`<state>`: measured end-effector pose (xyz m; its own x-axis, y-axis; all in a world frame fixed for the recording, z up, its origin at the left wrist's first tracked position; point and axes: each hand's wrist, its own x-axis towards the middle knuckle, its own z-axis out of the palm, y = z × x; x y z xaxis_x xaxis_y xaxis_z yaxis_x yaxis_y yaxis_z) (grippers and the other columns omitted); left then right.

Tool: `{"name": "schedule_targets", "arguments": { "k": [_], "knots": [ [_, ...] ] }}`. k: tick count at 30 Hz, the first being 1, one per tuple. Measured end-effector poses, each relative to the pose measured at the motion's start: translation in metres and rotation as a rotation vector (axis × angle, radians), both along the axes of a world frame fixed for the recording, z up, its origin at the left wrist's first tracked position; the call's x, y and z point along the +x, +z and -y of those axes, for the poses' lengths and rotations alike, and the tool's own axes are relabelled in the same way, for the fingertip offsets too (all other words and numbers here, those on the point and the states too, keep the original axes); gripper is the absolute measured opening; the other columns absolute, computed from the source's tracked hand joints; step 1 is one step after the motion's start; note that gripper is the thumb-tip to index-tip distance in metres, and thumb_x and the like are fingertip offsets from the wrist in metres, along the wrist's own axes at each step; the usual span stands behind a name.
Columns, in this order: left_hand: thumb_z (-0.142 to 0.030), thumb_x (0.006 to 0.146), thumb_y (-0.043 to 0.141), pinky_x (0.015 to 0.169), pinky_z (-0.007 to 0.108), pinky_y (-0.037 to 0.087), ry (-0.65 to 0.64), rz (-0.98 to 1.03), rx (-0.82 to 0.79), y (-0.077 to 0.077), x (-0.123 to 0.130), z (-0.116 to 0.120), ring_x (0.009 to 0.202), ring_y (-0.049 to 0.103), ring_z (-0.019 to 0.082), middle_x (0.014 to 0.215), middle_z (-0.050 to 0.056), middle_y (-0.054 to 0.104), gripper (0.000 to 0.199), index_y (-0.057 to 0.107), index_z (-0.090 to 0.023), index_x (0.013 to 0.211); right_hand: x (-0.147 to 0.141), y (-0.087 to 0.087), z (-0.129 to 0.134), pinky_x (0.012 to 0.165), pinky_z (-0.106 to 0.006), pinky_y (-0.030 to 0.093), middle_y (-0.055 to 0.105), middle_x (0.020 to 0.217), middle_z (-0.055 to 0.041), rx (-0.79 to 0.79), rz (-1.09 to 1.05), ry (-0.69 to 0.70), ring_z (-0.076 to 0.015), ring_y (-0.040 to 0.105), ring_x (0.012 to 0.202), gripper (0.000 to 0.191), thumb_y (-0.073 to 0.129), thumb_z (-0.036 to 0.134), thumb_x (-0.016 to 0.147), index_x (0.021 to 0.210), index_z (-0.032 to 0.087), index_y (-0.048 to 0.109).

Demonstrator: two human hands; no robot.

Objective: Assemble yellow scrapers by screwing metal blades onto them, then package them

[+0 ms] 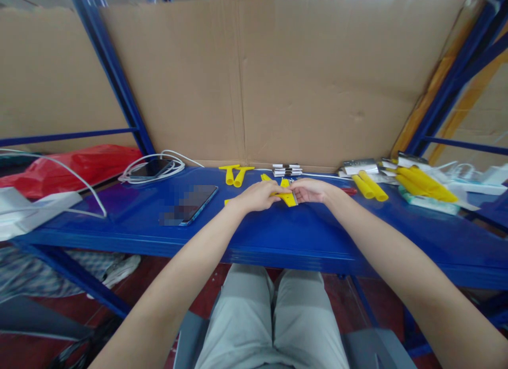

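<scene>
My left hand [260, 195] is closed around the handle of a yellow T-shaped scraper [289, 200], held just over the blue tabletop. At the scraper's wide head, a thin grey blade edge shows on the right side. My right hand [311, 191] has its fingers curled against that edge, palm partly turned up; its exact grip is partly hidden. Behind my left hand lies another yellow piece, mostly covered. Two more yellow scrapers [237, 175] rest farther back. A stack of small black-and-white packets [287, 170] sits just beyond my hands.
A phone [189, 205] lies left on the blue table [262, 237]. Two yellow tubes [370, 186], a red tool [349, 191] and a pile of yellow handles [426, 183] are right. Coiled white cable [174, 165] and a red bag [85, 168] lie far left. Cardboard [309, 83] walls the back.
</scene>
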<state>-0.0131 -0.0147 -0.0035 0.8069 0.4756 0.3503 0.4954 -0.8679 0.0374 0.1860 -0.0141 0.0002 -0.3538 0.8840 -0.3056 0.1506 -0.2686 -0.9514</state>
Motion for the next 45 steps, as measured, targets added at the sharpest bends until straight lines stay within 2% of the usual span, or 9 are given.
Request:
{"name": "schedule_targets", "arguments": {
  "k": [11, 16, 21, 24, 27, 30, 34, 40, 45],
  "knots": [
    [-0.021, 0.086, 0.050, 0.084, 0.030, 0.042, -0.009, -0.080, -0.054, 0.001, 0.003, 0.002, 0.090, 0.057, 0.017, 0.098, 0.005, 0.061, 0.043, 0.053, -0.027, 0.128, -0.001, 0.002, 0.009, 0.056, -0.021, 0.052, 0.066, 0.056, -0.0033, 0.005, 0.088, 0.033, -0.0098, 0.059, 0.049, 0.017, 0.049, 0.013, 0.084, 0.072, 0.012, 0.061],
    [-0.019, 0.084, 0.052, 0.084, 0.030, 0.042, 0.013, -0.089, -0.059, -0.001, 0.003, 0.001, 0.091, 0.057, 0.018, 0.097, 0.006, 0.061, 0.040, 0.059, -0.026, 0.123, -0.001, 0.007, 0.011, 0.056, -0.022, 0.054, 0.065, 0.056, -0.0045, 0.049, 0.147, 0.019, -0.0110, 0.060, 0.050, 0.013, 0.056, 0.015, 0.082, 0.071, 0.012, 0.062],
    [-0.018, 0.084, 0.052, 0.084, 0.030, 0.042, 0.087, -0.103, -0.077, 0.000, 0.001, 0.000, 0.094, 0.058, 0.019, 0.102, 0.008, 0.064, 0.036, 0.062, -0.023, 0.118, 0.010, 0.012, 0.007, 0.050, -0.020, 0.051, 0.066, 0.059, -0.0056, 0.272, 0.265, -0.210, -0.0105, 0.060, 0.051, 0.010, 0.063, 0.012, 0.077, 0.068, 0.012, 0.058],
    [-0.019, 0.083, 0.053, 0.083, 0.030, 0.043, 0.090, -0.104, -0.095, 0.001, -0.001, -0.001, 0.094, 0.059, 0.020, 0.104, 0.008, 0.066, 0.035, 0.064, -0.022, 0.116, 0.019, 0.011, 0.000, 0.041, -0.017, 0.044, 0.063, 0.057, -0.0041, 0.430, 0.438, -0.382, -0.0078, 0.054, 0.045, 0.014, 0.060, 0.010, 0.077, 0.064, 0.013, 0.056],
    [-0.017, 0.082, 0.053, 0.080, 0.029, 0.045, 0.063, -0.096, -0.112, 0.001, -0.001, -0.001, 0.091, 0.062, 0.019, 0.103, 0.006, 0.068, 0.034, 0.066, -0.023, 0.114, 0.024, 0.009, -0.008, 0.041, -0.018, 0.041, 0.065, 0.062, -0.0058, 0.517, 0.627, -0.450, -0.0072, 0.050, 0.044, 0.014, 0.057, 0.011, 0.077, 0.064, 0.012, 0.060],
    [-0.017, 0.081, 0.053, 0.082, 0.030, 0.045, 0.047, -0.102, -0.109, 0.000, -0.001, -0.002, 0.091, 0.062, 0.019, 0.104, 0.006, 0.069, 0.035, 0.066, -0.022, 0.113, 0.025, 0.009, -0.017, 0.046, -0.022, 0.043, 0.069, 0.070, -0.0094, 0.562, 0.835, -0.431, -0.0121, 0.056, 0.051, 0.011, 0.057, 0.013, 0.077, 0.071, 0.010, 0.067],
    [-0.018, 0.082, 0.054, 0.087, 0.032, 0.044, 0.059, -0.110, -0.092, -0.002, -0.001, -0.003, 0.097, 0.061, 0.021, 0.107, 0.007, 0.068, 0.034, 0.065, -0.021, 0.114, 0.022, 0.010, -0.031, 0.063, -0.023, 0.047, 0.072, 0.082, -0.0114, 0.634, 1.093, -0.325, -0.0200, 0.066, 0.072, 0.018, 0.058, 0.009, 0.073, 0.082, 0.010, 0.073],
    [-0.018, 0.082, 0.055, 0.089, 0.032, 0.043, 0.068, -0.106, -0.095, -0.001, -0.001, -0.001, 0.099, 0.060, 0.021, 0.108, 0.008, 0.068, 0.033, 0.066, -0.020, 0.113, 0.010, 0.004, -0.056, 0.080, -0.022, 0.046, 0.071, 0.103, -0.0081, 0.765, 1.191, -0.130, -0.0203, 0.066, 0.090, 0.039, 0.052, 0.002, 0.072, 0.103, 0.015, 0.072],
    [-0.018, 0.082, 0.055, 0.088, 0.033, 0.043, 0.099, -0.121, -0.096, 0.001, 0.000, 0.002, 0.100, 0.060, 0.022, 0.109, 0.009, 0.067, 0.033, 0.065, -0.021, 0.114, 0.003, -0.001, -0.067, 0.087, -0.022, 0.044, 0.069, 0.109, -0.0087, 0.774, 1.295, -0.059, -0.0218, 0.063, 0.102, 0.039, 0.053, 0.003, 0.073, 0.105, 0.016, 0.071]
  ]
}}
